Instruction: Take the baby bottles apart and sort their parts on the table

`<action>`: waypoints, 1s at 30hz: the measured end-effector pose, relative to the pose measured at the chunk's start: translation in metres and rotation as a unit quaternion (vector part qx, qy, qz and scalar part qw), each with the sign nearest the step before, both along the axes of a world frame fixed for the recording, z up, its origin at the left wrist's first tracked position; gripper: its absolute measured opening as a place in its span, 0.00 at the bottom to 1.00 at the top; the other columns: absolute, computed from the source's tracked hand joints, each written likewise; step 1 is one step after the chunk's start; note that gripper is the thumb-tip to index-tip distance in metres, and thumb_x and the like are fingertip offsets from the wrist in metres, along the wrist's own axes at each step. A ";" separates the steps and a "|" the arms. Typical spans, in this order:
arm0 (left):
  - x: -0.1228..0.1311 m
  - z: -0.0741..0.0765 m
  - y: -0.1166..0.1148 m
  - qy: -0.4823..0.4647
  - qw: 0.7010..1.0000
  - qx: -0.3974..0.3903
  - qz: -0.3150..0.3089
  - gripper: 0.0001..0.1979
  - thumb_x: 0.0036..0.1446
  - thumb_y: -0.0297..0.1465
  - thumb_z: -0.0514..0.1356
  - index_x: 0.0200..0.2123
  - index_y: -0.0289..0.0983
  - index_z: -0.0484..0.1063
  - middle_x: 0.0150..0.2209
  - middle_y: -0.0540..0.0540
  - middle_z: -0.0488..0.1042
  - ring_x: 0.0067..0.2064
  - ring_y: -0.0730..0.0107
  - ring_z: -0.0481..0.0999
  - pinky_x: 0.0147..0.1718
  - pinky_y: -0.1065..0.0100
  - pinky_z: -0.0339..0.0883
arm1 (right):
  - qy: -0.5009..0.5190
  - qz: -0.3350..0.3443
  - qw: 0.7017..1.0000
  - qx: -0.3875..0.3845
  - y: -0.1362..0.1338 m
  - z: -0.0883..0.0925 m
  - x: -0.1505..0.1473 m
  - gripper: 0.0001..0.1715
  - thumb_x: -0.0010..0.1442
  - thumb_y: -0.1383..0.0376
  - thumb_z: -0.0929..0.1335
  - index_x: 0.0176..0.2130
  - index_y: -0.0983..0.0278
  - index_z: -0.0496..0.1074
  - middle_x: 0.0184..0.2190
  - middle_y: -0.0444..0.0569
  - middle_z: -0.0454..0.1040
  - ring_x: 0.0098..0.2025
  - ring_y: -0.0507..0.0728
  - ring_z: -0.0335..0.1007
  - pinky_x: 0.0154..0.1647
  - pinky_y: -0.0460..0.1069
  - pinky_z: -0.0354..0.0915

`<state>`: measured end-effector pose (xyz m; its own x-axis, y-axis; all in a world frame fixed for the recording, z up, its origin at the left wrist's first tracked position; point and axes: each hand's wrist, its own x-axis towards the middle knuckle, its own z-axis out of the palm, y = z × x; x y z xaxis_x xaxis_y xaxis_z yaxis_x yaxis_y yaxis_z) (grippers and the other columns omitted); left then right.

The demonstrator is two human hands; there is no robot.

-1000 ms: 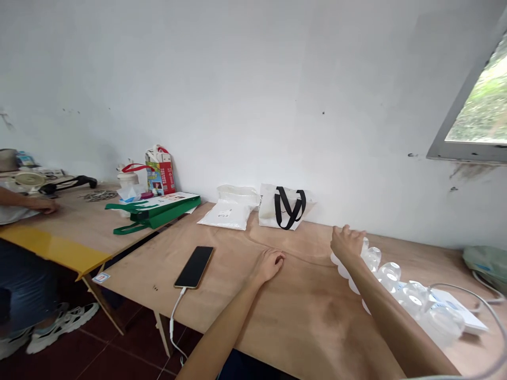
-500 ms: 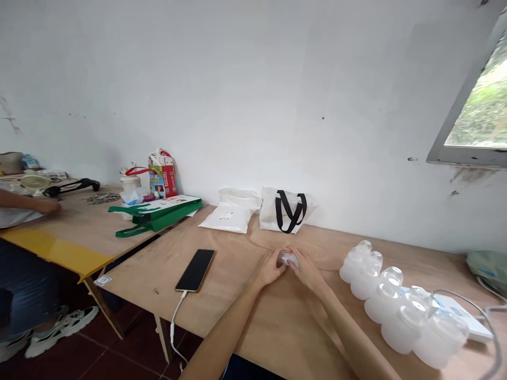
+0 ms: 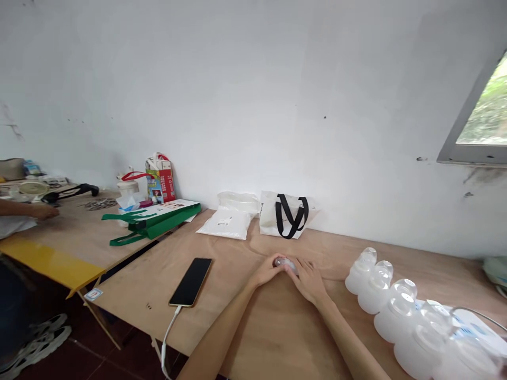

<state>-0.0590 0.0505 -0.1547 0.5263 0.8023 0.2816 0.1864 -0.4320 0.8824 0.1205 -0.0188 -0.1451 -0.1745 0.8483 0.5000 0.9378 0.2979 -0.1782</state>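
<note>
My left hand [image 3: 266, 273] and my right hand [image 3: 309, 278] meet on the wooden table [image 3: 253, 327], fingers curled around a small clear plastic jar [image 3: 283, 262] held between them. To the right stands a row of several more translucent plastic jars [image 3: 396, 311], upside down, untouched. A black phone [image 3: 190, 282] on a white charging cable lies to the left of my left forearm.
A white bag with black handles [image 3: 285, 215] and white plastic packets [image 3: 229, 217] rest against the wall. A green bag [image 3: 152, 216], a red carton [image 3: 161, 180] and clutter sit on the neighbouring table, where another person's hand [image 3: 41, 211] rests. A window [image 3: 481, 121] is at the right.
My right hand left the row of jars with one small jar and brought it to the table's middle, where my left hand joined it. The view shifted slightly.
</note>
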 end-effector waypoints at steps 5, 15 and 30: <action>0.015 0.008 -0.006 -0.028 0.997 -0.008 0.071 0.21 0.65 0.49 0.55 0.48 0.39 0.70 0.43 0.47 0.75 0.44 0.63 0.72 0.47 0.65 0.65 | 0.016 -0.038 0.999 -0.006 0.006 0.003 -0.007 0.17 0.68 0.61 0.66 0.54 0.62 0.74 0.50 0.56 0.79 0.51 0.65 0.76 0.53 0.57 0.63; 0.039 0.016 0.004 -0.058 0.997 -0.008 -0.057 0.28 0.64 0.53 0.57 0.57 0.39 0.70 0.44 0.44 0.76 0.44 0.61 0.73 0.46 0.65 0.67 | 0.179 -0.127 0.975 -0.025 0.004 -0.004 0.006 0.22 0.69 0.55 0.60 0.57 0.59 0.71 0.46 0.52 0.82 0.45 0.64 0.81 0.40 0.53 0.72; 0.051 0.018 0.007 -0.187 0.956 -0.215 -0.070 0.34 0.53 0.56 0.66 0.56 0.41 0.78 0.55 0.42 0.78 0.54 0.50 0.76 0.57 0.56 0.68 | 0.500 -0.021 0.860 -0.096 0.019 -0.006 0.010 0.32 0.57 0.37 0.67 0.37 0.62 0.76 0.22 0.45 0.74 0.25 0.59 0.73 0.27 0.50 0.68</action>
<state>-0.0079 0.0577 -0.1364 0.5638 0.8154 0.1315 -0.2105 -0.0121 0.9775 0.1307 0.0001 -0.1516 0.2946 0.9272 0.2312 0.2963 0.1414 -0.9446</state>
